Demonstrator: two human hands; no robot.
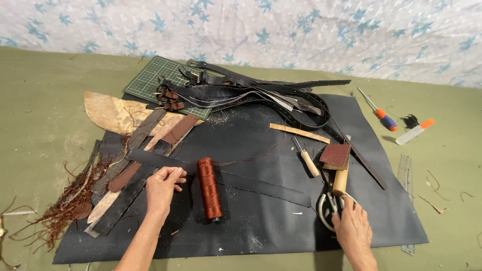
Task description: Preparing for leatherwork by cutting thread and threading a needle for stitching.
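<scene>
Left hand (161,186) is resting on the long black leather strip (221,176), fingers curled loosely, pinching a thin brown thread just beside the spool of copper-brown thread (209,188) (spool lying on its side on the black mat (261,226)). Right hand (353,228) is reaching onto the scissors (329,205) at the mat's right part; its grip is lying on the handles, closure not discernible. A wooden-handled awl (307,159) and sanding block (335,155) are lying near the scissors.
</scene>
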